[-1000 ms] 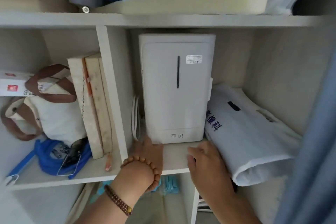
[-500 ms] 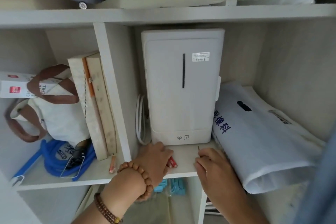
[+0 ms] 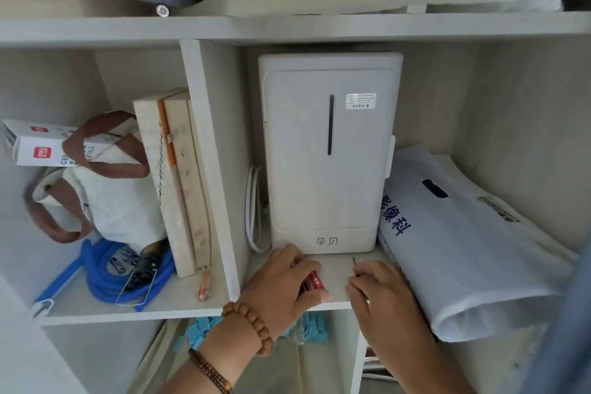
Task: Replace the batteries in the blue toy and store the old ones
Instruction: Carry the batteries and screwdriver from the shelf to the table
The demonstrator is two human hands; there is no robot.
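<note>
My left hand (image 3: 281, 285), with bead bracelets on the wrist, rests on the shelf board (image 3: 335, 269) in front of a white appliance and closes around red batteries (image 3: 315, 281) that peek out beside the fingers. My right hand (image 3: 380, 291) is next to it on the same shelf, pinching a thin metal tool (image 3: 354, 262) whose tip points up. The blue toy is not in view.
A tall white appliance (image 3: 326, 150) stands at the back of the compartment, its cable (image 3: 252, 211) to the left. A white printed bag (image 3: 473, 243) lies to the right. The left compartment holds books (image 3: 179, 182), a canvas bag (image 3: 105, 195), a blue hose (image 3: 105, 269) and an orange pen (image 3: 203, 285).
My left hand has drawn back from the appliance's base with red batteries showing in its grip. My right hand shifted slightly right, and the thin tool now shows.
</note>
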